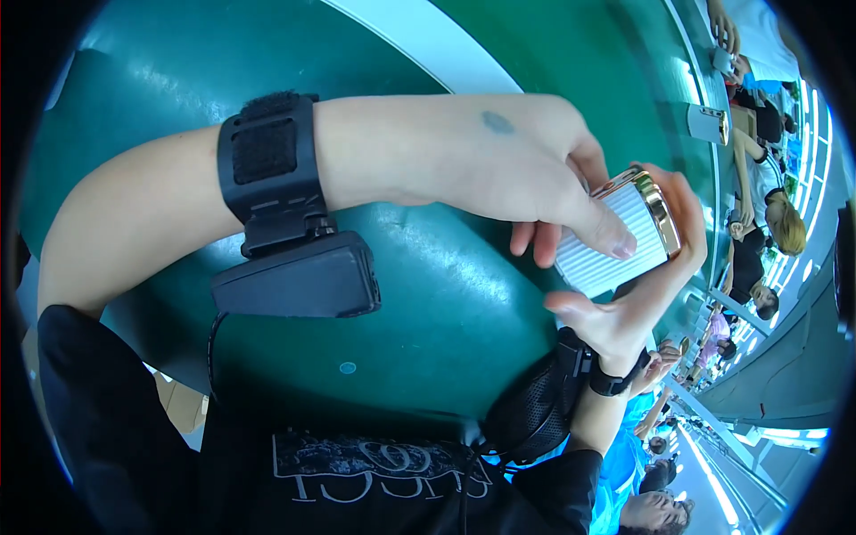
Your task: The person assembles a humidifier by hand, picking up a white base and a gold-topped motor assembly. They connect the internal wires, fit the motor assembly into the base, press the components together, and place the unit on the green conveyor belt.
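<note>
A small white ribbed case (596, 260) with a shiny gold-coloured rim sits tilted between my two hands, above the green tabletop. My left hand (535, 165) reaches across from the left. Its thumb presses on the ribbed face, and its other fingers curl beneath and behind the case, partly hidden. From the right, my right hand (664, 276) wraps its fingers around the gold-rimmed side. The right thumb sticks out near the lower edge of the case. What kind of device this is I cannot make out.
The green table (428, 330) carries a white strip (437, 45) along its far part. A similar white and gold piece (707, 124) stands at the far right. Beside my right forearm is a black mesh pouch (535, 406). Several people work along the right side.
</note>
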A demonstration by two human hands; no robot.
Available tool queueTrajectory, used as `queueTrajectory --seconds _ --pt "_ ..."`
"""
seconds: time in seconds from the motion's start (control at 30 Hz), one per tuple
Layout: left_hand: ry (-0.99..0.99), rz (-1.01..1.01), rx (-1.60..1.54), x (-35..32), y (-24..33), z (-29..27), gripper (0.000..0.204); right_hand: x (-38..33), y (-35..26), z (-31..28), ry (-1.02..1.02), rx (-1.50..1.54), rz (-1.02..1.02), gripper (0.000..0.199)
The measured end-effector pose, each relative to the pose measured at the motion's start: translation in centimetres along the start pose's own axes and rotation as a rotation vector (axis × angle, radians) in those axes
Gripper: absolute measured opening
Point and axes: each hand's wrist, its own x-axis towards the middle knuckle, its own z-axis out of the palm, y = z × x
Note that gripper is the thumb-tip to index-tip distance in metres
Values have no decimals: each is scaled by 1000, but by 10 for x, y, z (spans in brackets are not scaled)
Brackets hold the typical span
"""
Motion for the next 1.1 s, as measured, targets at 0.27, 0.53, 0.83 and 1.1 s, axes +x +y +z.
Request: queueTrajectory --seconds 0.27,0.53,0.83,1.1 --pt "12 -73 -146 2 10 1 64 27 -16 -1 136 427 481 78" --pt "126 106 62 8 18 9 67 40 -7 -24 83 576 883 58" --pt "283 -52 166 5 21 15 76 38 -5 -21 -17 733 899 64" --pt "235 -53 142 0 19 10 63 44 -12 -16 -39 718 911 65"
